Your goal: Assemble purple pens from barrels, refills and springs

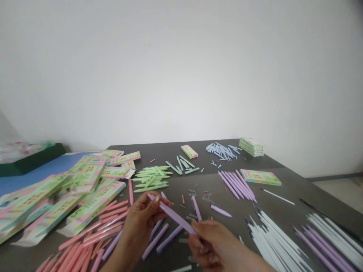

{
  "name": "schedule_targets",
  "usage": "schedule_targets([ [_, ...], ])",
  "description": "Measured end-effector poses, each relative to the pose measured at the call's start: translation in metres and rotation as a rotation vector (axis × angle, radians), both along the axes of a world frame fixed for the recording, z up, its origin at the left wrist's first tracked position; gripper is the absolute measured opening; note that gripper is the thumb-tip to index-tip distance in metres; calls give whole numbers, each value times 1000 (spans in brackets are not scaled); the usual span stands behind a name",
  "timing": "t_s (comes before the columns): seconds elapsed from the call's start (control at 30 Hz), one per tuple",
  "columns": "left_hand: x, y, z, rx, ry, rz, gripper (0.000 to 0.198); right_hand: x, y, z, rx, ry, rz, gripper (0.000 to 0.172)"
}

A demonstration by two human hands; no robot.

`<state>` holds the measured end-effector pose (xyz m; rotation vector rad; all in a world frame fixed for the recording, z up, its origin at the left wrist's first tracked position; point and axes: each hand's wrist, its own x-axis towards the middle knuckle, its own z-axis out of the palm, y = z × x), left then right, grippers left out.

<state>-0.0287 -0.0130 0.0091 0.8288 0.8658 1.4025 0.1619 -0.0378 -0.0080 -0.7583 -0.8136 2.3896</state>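
A light purple pen (pixel 177 218) slants between my two hands, above the near middle of the dark table. My left hand (pixel 143 221) pinches its upper left end between thumb and fingers. Its lower right end is in the closed fingers of my right hand (pixel 212 241), which partly hide it. Below and around the hands lie loose purple pen barrels (pixel 159 240). Just beyond them are a purple pen part with a clip (pixel 196 208), a short purple piece (pixel 221 210), and small springs and clear bits (pixel 208 195).
Coral pen parts (pixel 76 251) and a pile of printed boxes (pixel 87 175) lie left. Green pens (pixel 153 177), teal parts (pixel 184 164) and blue parts (pixel 222 151) lie farther back. At right are finished-looking purple pens (pixel 236 184), white refills (pixel 275 241) and stacked boxes (pixel 251 146).
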Motion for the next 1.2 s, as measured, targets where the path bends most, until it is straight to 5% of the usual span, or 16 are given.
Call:
schedule_targets([
  [0.23,8,-9,2,10,36,-2,24,0,-2,1,120,-246,-127,39],
  [0.3,10,-10,0,-18,48,35,27,-1,-2,-2,331,-469,-196,41],
  [0.43,14,-10,-7,-106,44,104,28,-1,-2,-9,998,-917,-424,43],
  [0.5,16,-10,-9,-142,33,116,28,-1,-2,-10,1134,-968,-463,42],
  [0.57,16,-10,-10,-141,16,107,26,0,-1,-9,1043,-914,-442,43],
  [0.73,17,-12,-9,22,-41,-8,18,5,4,4,132,-282,-127,43],
  [0.8,15,-11,-9,95,32,-31,14,10,7,7,-63,-97,-24,42],
  [0.9,5,-4,-11,253,371,16,12,16,12,9,-71,-71,-99,40],
  [1.0,-6,1,-11,615,936,217,33,18,13,9,23,-151,-201,41],
  [1.1,-8,-1,-8,1034,1441,139,33,16,10,10,91,-243,-212,39],
  [1.2,-3,-7,-4,1114,1635,81,25,12,5,10,298,-434,-245,39],
])
